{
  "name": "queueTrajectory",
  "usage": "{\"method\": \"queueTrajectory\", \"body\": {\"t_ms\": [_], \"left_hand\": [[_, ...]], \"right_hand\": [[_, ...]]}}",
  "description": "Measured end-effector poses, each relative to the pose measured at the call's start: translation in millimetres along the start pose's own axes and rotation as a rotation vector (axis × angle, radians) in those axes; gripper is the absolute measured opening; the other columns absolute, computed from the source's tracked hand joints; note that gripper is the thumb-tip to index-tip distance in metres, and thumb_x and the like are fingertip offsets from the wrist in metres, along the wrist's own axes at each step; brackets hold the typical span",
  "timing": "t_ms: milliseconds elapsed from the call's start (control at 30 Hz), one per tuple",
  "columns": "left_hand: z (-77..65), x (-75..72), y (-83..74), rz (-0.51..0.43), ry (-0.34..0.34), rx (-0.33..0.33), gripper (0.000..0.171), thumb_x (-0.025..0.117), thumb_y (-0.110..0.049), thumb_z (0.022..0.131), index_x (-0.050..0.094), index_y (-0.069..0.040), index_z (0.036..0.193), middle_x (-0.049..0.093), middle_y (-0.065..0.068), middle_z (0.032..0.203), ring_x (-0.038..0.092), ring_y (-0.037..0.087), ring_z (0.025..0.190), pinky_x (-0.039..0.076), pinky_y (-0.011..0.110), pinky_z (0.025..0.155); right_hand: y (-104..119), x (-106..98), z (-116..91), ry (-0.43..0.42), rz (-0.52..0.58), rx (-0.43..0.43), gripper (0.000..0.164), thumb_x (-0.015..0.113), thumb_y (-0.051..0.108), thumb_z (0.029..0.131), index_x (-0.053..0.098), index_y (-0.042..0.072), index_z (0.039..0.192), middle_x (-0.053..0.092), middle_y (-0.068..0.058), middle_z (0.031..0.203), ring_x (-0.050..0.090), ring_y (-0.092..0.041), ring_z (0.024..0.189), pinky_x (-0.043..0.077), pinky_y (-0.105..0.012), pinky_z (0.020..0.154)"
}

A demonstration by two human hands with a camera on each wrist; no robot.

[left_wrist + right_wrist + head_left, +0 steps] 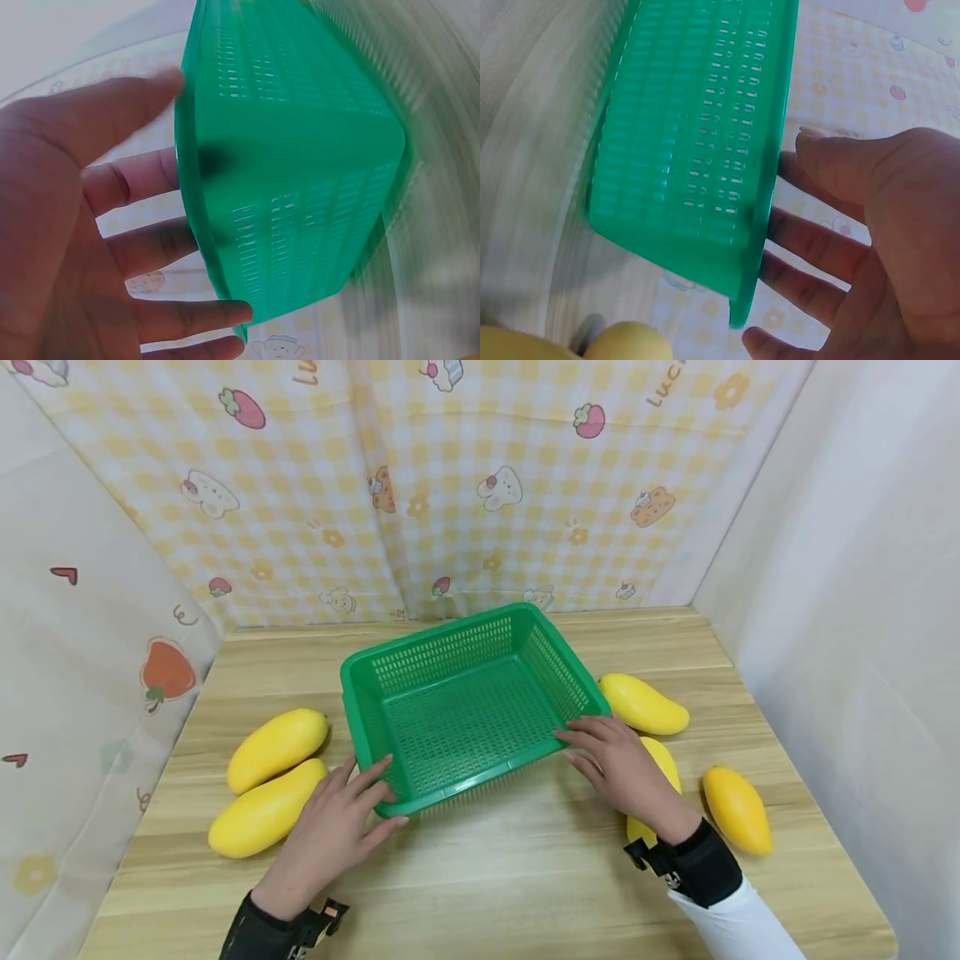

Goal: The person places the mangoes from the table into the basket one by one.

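Note:
A green plastic basket (465,710) with slotted sides stands turned at an angle in the middle of the table. My left hand (330,835) holds its near left corner; the thumb touches the rim's outer side while the fingers reach over it, as the left wrist view also shows. At the near right corner, my right hand (622,768) holds the rim (776,180) with its fingers over the edge and the thumb outside. Two yellow mangoes (277,749) lie beside my left hand. On the right, one mango (645,704) touches or nearly touches the basket, and another (660,764) is partly hidden under my right hand.
A third mango (737,810) lies further right on the wood-grain table (480,893). Behind the table hangs a yellow checked cloth (450,527); pale cloths (840,610) close off both sides.

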State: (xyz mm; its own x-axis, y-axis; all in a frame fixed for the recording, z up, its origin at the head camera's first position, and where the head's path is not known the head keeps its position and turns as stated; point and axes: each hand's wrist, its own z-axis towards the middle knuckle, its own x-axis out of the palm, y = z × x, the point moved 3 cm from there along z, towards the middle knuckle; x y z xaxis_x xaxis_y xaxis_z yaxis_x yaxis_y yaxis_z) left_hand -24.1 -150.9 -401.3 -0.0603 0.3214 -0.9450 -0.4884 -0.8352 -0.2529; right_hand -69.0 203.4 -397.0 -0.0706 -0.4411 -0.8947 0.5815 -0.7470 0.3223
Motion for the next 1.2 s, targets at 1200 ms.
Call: {"method": "queueTrajectory", "body": {"t_ms": [1200], "left_hand": [[3.9, 2.4, 22.6, -0.093, -0.039, -0.045, 0.009, 0.068, -0.020, 0.089, 0.065, -0.013, 0.094, 0.058, 0.012, 0.128, 0.050, 0.046, 0.116, 0.042, 0.061, 0.090]], "right_hand": [[14, -5, -31, 0.110, 0.058, -0.064, 0.038, 0.068, 0.016, 0.090, 0.062, 0.018, 0.127, 0.053, -0.005, 0.133, 0.046, -0.023, 0.124, 0.041, -0.047, 0.098]]}}
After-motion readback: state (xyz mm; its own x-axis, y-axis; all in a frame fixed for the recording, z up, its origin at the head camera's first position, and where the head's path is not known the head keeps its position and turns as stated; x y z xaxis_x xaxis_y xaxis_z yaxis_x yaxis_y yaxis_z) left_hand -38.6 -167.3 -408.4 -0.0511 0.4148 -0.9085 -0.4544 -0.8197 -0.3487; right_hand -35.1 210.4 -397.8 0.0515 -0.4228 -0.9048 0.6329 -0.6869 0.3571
